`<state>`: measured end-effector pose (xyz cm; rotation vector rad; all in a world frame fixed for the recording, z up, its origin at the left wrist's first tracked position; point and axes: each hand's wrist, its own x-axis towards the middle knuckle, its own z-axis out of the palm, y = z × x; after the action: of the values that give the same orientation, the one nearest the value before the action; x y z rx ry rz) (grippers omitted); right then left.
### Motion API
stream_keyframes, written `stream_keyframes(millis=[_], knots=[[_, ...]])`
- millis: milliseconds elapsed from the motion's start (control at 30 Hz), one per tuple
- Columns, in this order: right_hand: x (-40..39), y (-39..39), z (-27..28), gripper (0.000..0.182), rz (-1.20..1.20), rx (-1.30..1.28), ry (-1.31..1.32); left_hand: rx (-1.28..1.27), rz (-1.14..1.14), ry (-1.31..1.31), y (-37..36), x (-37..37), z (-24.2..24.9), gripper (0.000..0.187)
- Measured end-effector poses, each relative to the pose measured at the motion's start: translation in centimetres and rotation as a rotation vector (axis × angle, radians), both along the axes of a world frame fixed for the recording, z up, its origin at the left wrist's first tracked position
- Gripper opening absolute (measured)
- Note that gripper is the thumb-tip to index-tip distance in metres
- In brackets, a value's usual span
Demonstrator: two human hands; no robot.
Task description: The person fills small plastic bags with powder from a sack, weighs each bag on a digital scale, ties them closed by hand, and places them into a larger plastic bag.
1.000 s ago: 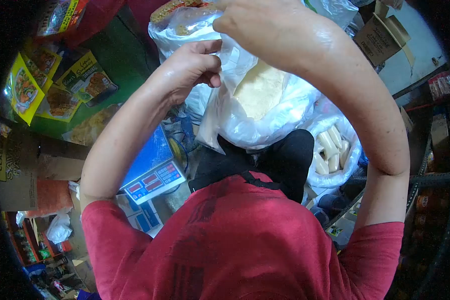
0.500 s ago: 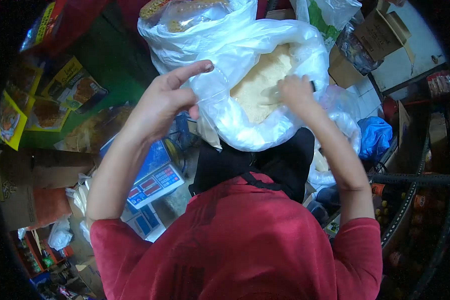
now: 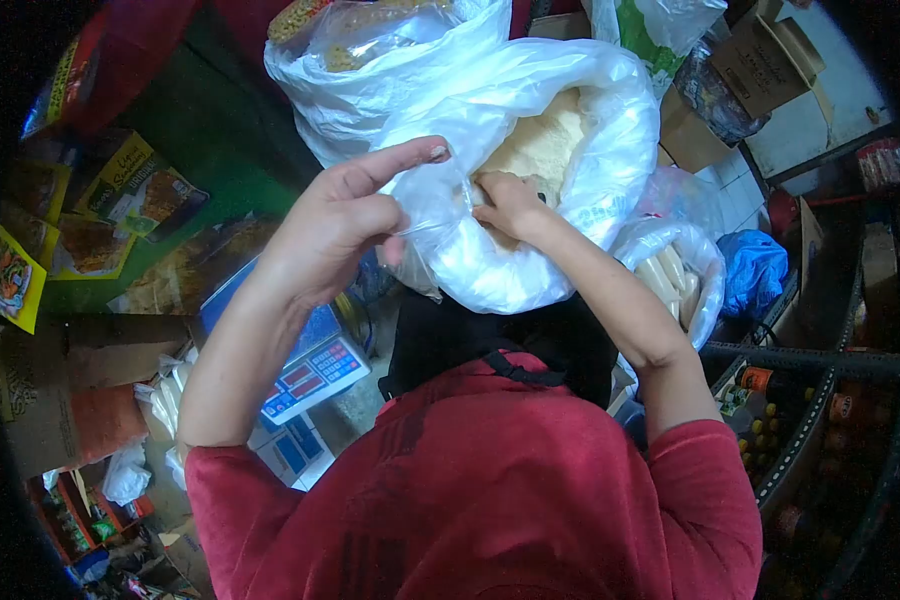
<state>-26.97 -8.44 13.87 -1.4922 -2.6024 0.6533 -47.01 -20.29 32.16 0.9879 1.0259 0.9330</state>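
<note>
A large white plastic sack (image 3: 610,190) stands open in front of me, with pale powder (image 3: 545,140) inside. My left hand (image 3: 355,205) is at the sack's left side, thumb and index finger spread within the mouth of a small clear plastic bag (image 3: 425,195) that it holds. Over the powder, my right hand (image 3: 513,207) is closed and turned toward that bag. It grips what looks like a scoop; only a dark end of it shows beside the wrist, and the rest is hidden by the hand and bag.
A blue and white digital scale (image 3: 315,375) sits below my left forearm. Behind the sack is another white bag with yellowish packets (image 3: 390,40). Filled pouches (image 3: 670,280) and a blue plastic bag (image 3: 750,270) lie to the right, near a metal rack (image 3: 800,440).
My right hand has moved left from the sack's right side to the small clear bag, bringing the scoop along. My left hand has shifted slightly right and down.
</note>
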Motion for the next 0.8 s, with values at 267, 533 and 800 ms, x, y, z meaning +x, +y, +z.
stream_keyframes(millis=[267, 533, 800], knots=[[7.6, 0.9, 6.3, 0.047, 0.024, -0.01, 0.256, -0.051, -0.037, -0.03, 2.5, 1.8, -2.1, 0.059], [12.5, 0.9, 14.2, 0.046, 0.033, 0.013, 0.369, -0.112, -0.043, 0.072, 5.7, 3.5, -4.8, 0.055], [9.5, -0.4, 16.0, 0.042, 0.141, 0.066, 0.311, -0.086, -0.088, 0.03, 6.1, 4.5, -4.8, 0.044]])
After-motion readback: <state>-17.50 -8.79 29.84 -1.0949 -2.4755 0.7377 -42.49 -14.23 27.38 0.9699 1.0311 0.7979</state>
